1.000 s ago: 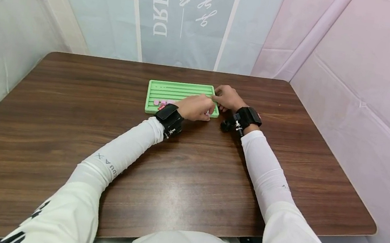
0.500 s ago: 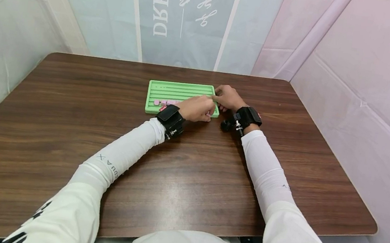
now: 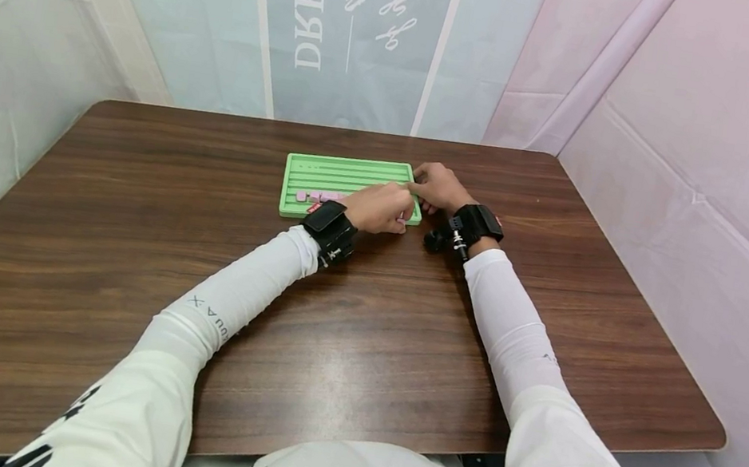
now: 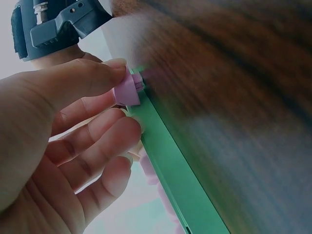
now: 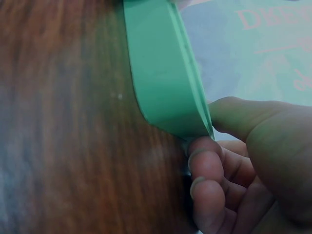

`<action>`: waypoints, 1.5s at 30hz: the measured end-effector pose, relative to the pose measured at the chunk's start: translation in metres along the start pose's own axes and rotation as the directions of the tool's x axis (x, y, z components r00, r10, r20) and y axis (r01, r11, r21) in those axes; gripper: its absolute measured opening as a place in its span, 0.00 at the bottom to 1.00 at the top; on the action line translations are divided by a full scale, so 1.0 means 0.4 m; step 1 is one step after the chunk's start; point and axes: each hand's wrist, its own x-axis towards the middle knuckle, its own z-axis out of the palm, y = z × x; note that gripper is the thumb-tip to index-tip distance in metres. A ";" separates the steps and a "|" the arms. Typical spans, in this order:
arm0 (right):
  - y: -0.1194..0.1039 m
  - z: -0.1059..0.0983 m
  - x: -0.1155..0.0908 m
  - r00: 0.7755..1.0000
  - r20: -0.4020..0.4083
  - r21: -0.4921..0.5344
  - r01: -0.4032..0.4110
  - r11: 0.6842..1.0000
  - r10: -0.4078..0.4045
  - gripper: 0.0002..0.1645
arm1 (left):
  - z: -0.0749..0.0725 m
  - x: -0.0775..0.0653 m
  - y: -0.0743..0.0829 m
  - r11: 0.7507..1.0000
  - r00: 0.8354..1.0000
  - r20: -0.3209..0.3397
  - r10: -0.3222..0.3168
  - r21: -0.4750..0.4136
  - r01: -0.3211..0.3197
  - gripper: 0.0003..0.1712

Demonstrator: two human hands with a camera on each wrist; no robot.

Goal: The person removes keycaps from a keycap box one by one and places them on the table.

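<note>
A green ridged tray [image 3: 334,164] lies flat on the table. Over its near right part is my left hand [image 3: 380,207], pinching a small pink keycap [image 4: 126,91] between thumb and index finger. A short stem sticks out of that keycap beside the tray's near edge, as the left wrist view shows. At the tray's right end my right hand [image 3: 443,187] grips the corner, thumb [image 5: 234,117] on the rim and curled fingers against the side wall. Several pink keycaps [image 3: 314,197] sit in the tray's nearest row, partly hidden by the left hand.
The brown wooden table [image 3: 301,335] spreads around the tray on all sides. Behind it hangs a blue cloth [image 3: 360,38] with white lettering, and a pale curtain [image 3: 720,156] borders the right side. Black camera straps [image 3: 331,231] are on both wrists.
The left hand and wrist have shifted very slightly right along the tray, with more of the pink row uncovered than a second ago. The right hand stays on the tray's corner.
</note>
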 end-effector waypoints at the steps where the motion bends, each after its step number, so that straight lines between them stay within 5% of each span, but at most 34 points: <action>1: 0.001 0.000 0.000 1.000 -0.001 -0.002 0.000 1.000 0.000 0.25 | -0.001 0.000 0.000 1.000 1.000 0.003 0.001 -0.001 -0.001 0.03; 31: -0.006 -0.003 -0.006 1.000 0.007 0.000 -0.010 1.000 0.010 0.28 | -0.014 -0.016 -0.008 1.000 1.000 0.011 0.020 -0.013 -0.020 0.11; 45: -0.008 -0.004 -0.008 1.000 0.000 0.016 -0.017 1.000 0.017 0.30 | -0.045 -0.062 -0.043 0.998 0.999 -0.019 -0.048 -0.046 0.047 0.10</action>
